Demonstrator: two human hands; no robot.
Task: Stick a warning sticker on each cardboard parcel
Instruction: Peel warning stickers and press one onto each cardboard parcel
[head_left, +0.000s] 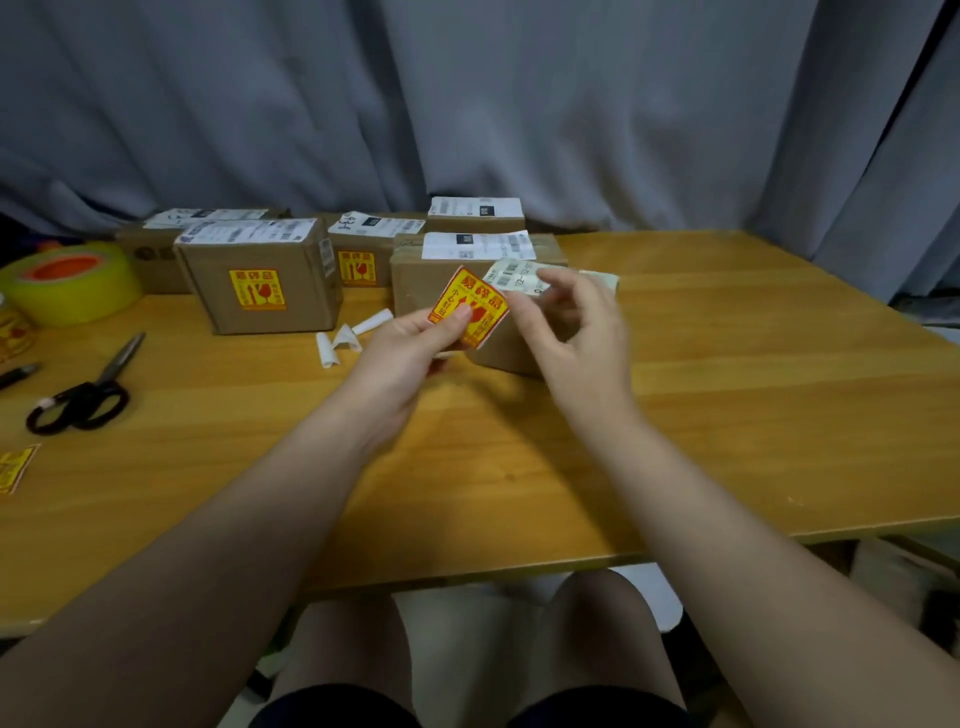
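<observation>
My left hand (410, 348) pinches a yellow and red warning sticker (470, 306) above the table, thumb on its face. My right hand (563, 325) pinches the sticker's right edge with thumb and forefinger, the other fingers loosely spread. Right behind my hands stands a small cardboard parcel (511, 358) with a white label, partly hidden. A larger parcel (415, 283) stands behind it. To the left, a parcel (260, 280) and a further one (358, 260) each carry a warning sticker on the front. More parcels stand at the back (475, 215) and at the back left (156, 254).
Several curled white backing strips (343, 340) lie on the wooden table (727, 389). Black scissors (91, 392), a pen (18, 374), a yellow tape roll (70, 283) and a loose sticker (13, 467) are at the left. A grey curtain hangs behind.
</observation>
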